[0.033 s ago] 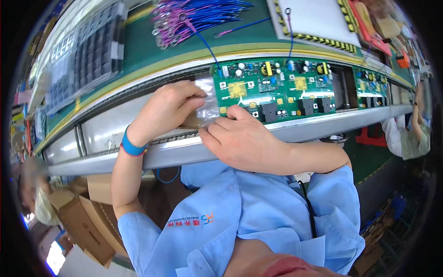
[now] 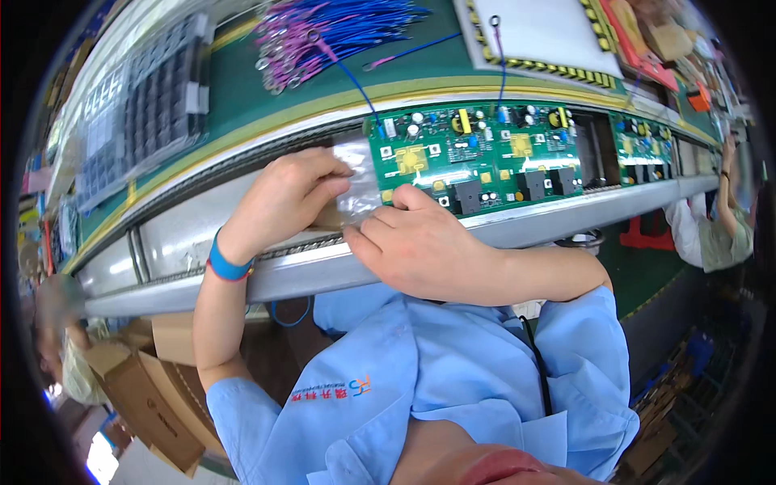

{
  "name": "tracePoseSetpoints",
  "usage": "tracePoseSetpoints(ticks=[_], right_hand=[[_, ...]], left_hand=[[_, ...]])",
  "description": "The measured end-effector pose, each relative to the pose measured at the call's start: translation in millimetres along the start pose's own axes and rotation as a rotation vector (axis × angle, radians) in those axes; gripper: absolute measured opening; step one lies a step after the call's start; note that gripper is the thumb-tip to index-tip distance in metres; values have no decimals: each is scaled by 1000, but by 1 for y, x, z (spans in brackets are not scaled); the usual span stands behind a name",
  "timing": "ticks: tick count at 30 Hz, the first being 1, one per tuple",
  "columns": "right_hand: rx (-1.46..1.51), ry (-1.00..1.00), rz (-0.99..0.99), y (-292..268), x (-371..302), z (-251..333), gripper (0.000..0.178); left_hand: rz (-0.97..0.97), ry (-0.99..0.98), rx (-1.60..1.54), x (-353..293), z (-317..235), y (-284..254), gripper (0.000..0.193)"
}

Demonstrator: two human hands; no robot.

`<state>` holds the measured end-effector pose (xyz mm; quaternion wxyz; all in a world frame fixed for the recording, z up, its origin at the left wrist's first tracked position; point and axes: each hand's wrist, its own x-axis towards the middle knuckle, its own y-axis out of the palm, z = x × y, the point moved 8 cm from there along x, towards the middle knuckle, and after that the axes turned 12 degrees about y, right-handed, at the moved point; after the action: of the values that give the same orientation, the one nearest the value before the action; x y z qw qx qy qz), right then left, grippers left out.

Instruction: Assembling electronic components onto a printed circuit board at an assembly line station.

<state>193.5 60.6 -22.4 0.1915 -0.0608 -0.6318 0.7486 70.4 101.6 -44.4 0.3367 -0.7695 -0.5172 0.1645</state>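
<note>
A clear plastic bag [image 2: 356, 155] lies against the left end of a green circuit board [image 2: 450, 174] on the metal rail line. My left hand [image 2: 288, 196], with a blue band at the wrist, has its thumb and fingers closed on the bag's left side. At the bag's lower right corner my right hand [image 2: 424, 246] is closed, its curled fingers over the bag and the thumb beside the board's edge. The right fingertips are partly hidden. Something brown shows under the bag between the hands. A blue wire [image 2: 353, 79] with a ring terminal rises from the board's upper left.
Blue wires with pink sleeves [image 2: 323, 36] lie piled on the green bench beyond the rail. A clear tray [image 2: 145, 109] of dark parts is at far left, a white board [image 2: 541, 36] at far right. Another circuit board [image 2: 643, 149] sits farther right. Cardboard boxes [image 2: 149, 396] stand below left.
The scene has shifted slightly left in the view. Both hands keep almost the same pose at the plastic bag.
</note>
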Motion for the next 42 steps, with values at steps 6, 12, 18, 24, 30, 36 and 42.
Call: tracePoseSetpoints(ticks=[6,12,18,24,30,36,42], right_hand=[[-58,97,-30,-5,-9,-26,16],[-92,217,28,-11,-20,-53,13],[-109,303,49,-8,-29,-70,17],[-125,363,69,-8,-35,-80,24],[-113,494,61,-6,-44,-102,15],[-147,655,135,-1,-55,-125,17],[-77,709,-2,-8,-68,-140,18]], left_hand=[[32,-34,-13,-1,-2,4,17],[25,-58,-20,3,-4,7,17],[55,-85,-29,2,-3,11,17],[87,-94,-25,0,1,15,18],[73,-55,-12,-1,2,14,19],[100,-76,-30,-3,9,18,19],[118,-103,-53,-1,10,23,19]])
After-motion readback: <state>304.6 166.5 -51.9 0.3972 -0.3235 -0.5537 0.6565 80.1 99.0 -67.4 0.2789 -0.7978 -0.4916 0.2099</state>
